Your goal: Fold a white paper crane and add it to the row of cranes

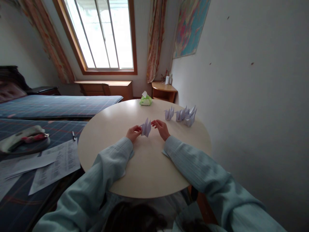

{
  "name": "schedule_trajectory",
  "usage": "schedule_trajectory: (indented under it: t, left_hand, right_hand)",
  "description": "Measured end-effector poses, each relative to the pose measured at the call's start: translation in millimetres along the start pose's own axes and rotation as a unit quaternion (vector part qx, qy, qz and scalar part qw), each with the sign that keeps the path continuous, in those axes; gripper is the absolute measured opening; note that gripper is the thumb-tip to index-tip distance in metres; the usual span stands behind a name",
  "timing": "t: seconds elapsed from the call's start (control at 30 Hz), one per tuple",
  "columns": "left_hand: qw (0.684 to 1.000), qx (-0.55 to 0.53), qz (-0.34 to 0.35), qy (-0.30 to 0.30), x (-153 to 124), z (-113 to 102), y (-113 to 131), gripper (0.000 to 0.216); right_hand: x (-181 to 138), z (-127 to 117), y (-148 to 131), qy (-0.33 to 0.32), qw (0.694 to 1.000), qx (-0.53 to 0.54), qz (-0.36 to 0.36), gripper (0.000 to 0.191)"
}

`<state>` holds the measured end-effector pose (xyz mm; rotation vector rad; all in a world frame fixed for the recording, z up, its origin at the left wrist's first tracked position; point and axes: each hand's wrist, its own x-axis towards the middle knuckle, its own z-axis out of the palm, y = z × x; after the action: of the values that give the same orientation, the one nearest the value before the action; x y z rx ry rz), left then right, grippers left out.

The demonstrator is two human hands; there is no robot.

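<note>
A white folded paper crane (146, 128) stands near the middle of the round table, its points facing up. The thumb and fingers of my left hand (134, 132) pinch its left edge. On the crane's other side is my right hand (161, 128), its fingers reaching toward the paper but seemingly just apart from it, with nothing in them. Farther right on the table stand more cranes: a single paper crane (169, 113) and a close cluster of paper cranes (190, 117), some overlapping so that parts are hidden.
A green tissue pack (145, 100) sits at the far edge of the round table (145, 170). On the left, a bed (62, 104) holds printed sheets (58, 164), a pen (73, 136) and a pale bag-like item (26, 139). The wall (253, 103) runs close along the right.
</note>
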<state>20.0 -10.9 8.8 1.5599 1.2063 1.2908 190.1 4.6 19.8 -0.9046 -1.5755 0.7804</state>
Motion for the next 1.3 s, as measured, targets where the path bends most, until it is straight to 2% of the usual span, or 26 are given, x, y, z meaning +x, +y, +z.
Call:
schedule_trajectory:
  t: [0.07,0.13,0.23,0.33,0.53,0.73,0.87,1.03,1.17,1.3]
  left_hand:
    - [1.0,-0.008,-0.004,-0.008,-0.7,0.7,1.4,0.031]
    - [0.999,-0.024,-0.009,-0.023,-1.1,1.4,1.5,0.03]
    - [0.997,-0.055,-0.027,-0.049,-1.6,2.8,-0.7,0.029]
    - [0.992,-0.089,-0.049,-0.074,-3.0,4.2,-3.7,0.028]
    - [0.978,-0.137,-0.047,-0.147,-3.7,1.7,-5.1,0.033]
    - [0.978,-0.155,-0.047,-0.129,1.6,-1.8,-10.1,0.036]
    - [0.977,-0.174,-0.047,-0.109,2.1,-2.3,-9.9,0.037]
    - [0.977,-0.178,-0.028,-0.117,1.6,-1.0,-4.4,0.043]
    - [0.975,-0.174,-0.031,-0.136,-0.9,1.8,-1.3,0.049]
    - [0.967,-0.18,-0.044,-0.174,-5.5,4.4,0.4,0.044]
  right_hand:
    - [1.3,-3.5,-2.7,0.016,0.999,-0.005,-0.028,0.021]
    - [2.6,-6.5,-5.4,-0.005,0.998,-0.013,-0.06,0.014]
    - [3.1,-8.2,-8.1,-0.063,0.995,-0.016,-0.079,0.018]
    - [2.1,-6.5,-7.7,-0.094,0.992,-0.015,-0.078,0.025]
    - [1.5,-4.7,-0.6,-0.069,0.995,-0.027,-0.062,0.021]
    - [4.4,-7.2,5.1,-0.066,0.993,-0.077,-0.06,0.017]
    - [5.2,-7.4,6.6,-0.062,0.985,-0.151,-0.052,0.014]
    - [5.6,-8.1,6.0,-0.047,0.967,-0.249,-0.026,0.017]
    - [4.1,-7.8,3.4,-0.052,0.967,-0.247,-0.038,0.02]
    - [0.6,-6.6,1.1,-0.074,0.969,-0.227,-0.066,0.022]
